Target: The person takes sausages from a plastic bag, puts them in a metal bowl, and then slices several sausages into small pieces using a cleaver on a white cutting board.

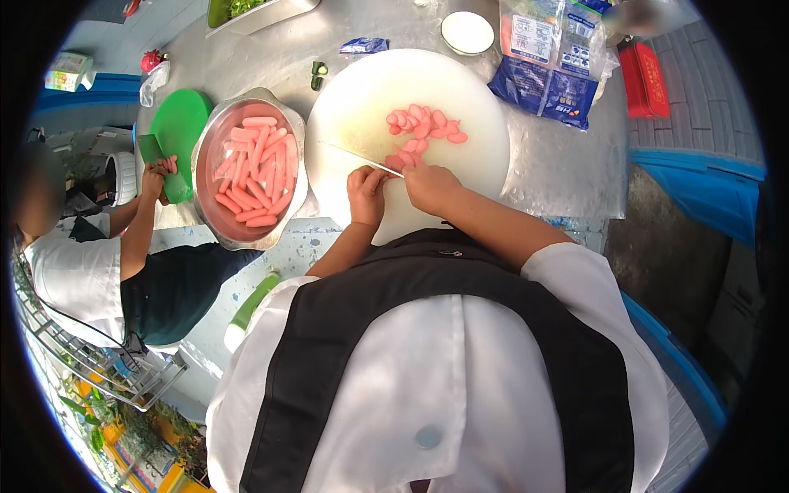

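Note:
A round white cutting board lies before me on a metal table. My right hand grips a knife, whose blade points away to the upper left across the board. Just left of it, my left hand has curled fingers beside the blade, on a piece of pink sausage that is mostly hidden. Sausage slices are heaped on the board beyond my hands, and more lie right against the blade. To the left stands a metal basin holding many whole pink sausages.
A co-worker's hands cut sausage with a cleaver on a green board at the left. Beyond my board are a white bowl, plastic packages, cucumber pieces and a metal tray. A red box sits at the right.

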The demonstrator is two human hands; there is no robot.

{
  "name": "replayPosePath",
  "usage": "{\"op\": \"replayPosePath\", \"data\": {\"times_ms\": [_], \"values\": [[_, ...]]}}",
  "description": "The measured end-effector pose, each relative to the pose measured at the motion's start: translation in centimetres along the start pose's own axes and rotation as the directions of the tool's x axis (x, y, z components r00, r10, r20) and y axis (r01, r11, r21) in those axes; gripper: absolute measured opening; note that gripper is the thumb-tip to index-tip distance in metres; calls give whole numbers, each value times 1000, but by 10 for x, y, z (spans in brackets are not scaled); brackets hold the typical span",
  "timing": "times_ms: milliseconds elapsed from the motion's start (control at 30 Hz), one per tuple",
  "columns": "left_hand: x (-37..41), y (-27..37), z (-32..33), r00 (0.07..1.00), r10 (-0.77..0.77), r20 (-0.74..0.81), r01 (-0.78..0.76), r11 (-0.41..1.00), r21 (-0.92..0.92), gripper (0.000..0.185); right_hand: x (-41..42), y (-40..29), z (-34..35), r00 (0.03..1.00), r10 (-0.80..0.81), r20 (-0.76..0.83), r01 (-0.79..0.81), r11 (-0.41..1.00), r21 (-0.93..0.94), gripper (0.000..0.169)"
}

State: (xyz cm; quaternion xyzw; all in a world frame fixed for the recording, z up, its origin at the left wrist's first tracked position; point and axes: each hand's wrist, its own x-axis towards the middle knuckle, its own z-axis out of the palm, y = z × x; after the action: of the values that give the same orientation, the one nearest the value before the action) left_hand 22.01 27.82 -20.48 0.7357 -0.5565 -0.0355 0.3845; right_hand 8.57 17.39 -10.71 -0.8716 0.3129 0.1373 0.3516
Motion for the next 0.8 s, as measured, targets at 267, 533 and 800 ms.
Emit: {"op": "replayPosePath", "data": {"times_ms": [267, 533, 800], "values": [[-2, 13, 1, 996, -56, 73, 60, 997, -56, 23, -55, 5, -31, 987, 82, 137, -73, 995, -69, 16], [-2, 8, -1, 995, 16, 97, -5, 994, -108, 23, -56, 4, -24, 989, 51, 136, -40, 996, -84, 17], [1, 15, 2, 998, 15, 67, -14, 1000, -12, 18, -17, 8, 11, 997, 48, 52, -49, 999, 20, 13]]}}
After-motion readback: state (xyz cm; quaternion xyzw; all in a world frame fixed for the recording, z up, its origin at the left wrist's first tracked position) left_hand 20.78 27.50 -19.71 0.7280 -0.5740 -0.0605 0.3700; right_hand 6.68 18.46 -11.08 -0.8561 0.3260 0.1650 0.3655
